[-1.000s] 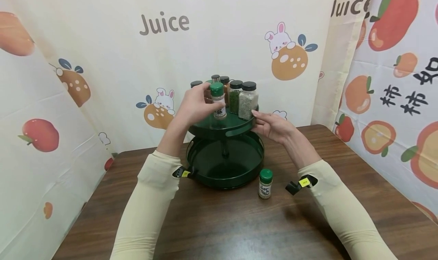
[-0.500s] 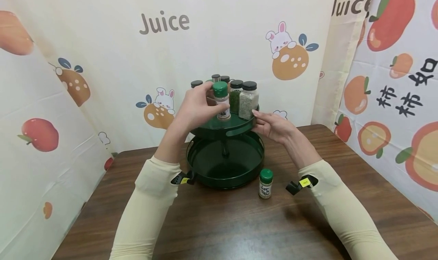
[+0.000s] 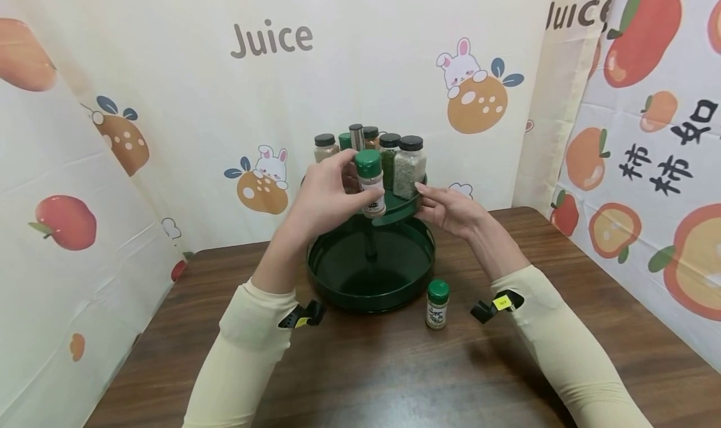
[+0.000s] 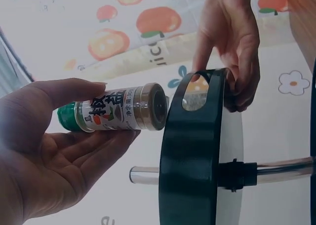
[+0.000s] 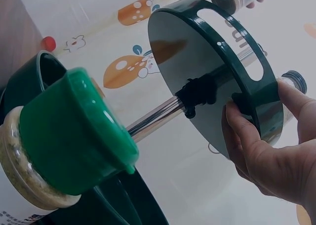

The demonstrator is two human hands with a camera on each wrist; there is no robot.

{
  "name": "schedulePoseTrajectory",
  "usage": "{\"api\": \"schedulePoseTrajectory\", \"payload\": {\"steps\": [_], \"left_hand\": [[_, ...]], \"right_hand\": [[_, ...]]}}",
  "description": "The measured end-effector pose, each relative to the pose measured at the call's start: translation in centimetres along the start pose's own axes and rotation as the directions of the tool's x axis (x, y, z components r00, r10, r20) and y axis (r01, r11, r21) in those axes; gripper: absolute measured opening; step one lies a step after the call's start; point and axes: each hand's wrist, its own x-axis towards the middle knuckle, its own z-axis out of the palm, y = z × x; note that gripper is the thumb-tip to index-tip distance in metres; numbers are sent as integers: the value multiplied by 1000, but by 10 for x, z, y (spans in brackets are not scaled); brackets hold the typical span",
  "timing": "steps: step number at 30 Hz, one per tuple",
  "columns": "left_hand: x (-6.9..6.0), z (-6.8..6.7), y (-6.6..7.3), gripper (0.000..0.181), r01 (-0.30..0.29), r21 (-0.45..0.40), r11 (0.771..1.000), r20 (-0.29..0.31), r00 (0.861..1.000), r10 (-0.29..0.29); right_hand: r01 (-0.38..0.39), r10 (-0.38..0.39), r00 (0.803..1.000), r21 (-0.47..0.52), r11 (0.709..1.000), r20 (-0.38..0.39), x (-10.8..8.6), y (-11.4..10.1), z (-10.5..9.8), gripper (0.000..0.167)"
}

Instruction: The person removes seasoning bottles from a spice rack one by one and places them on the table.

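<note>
Left hand (image 3: pixel 327 193) pinches the small spice jar (image 3: pixel 373 183), thumb one side, fingers the other; grip is narrow. Jar is at the centre of the head frame, in front of the upper tray (image 3: pixel 401 214); can't tell if it touches the rim. Clear cylindrical body, pale printed label, ridged green cap. Long axis near vertical, slightly tilted, cap up. In the left wrist view it lies sideways: cap to the left, base right toward the tray wall.

Right hand (image 3: pixel 450 212) grips the upper tray's rim, right of centre, thumb outside, fingers underneath. Tray is round, glossy dark green, oval slots cut in the wall, on a shiny metal pole (image 5: pixel 158 117). Black-lidded clear jar (image 3: pixel 409 170) stands on it by the right hand, other jars behind.

Lower tray (image 3: pixel 368 303), same glossy green, mid-frame below. Second green-capped jar (image 3: pixel 437 308) upright, lower right of centre, on the brown wood-grain table (image 3: pixel 360 371).
</note>
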Motion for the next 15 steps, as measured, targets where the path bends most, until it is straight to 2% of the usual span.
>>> {"api": "schedulePoseTrajectory", "payload": {"steps": [15], "left_hand": [[-22, 7, -1, 41, 2, -37, 999, 31, 1000, -1]], "right_hand": [[5, -5, 1000, 20, 1000, 5, 1, 1, -2, 59]]}}
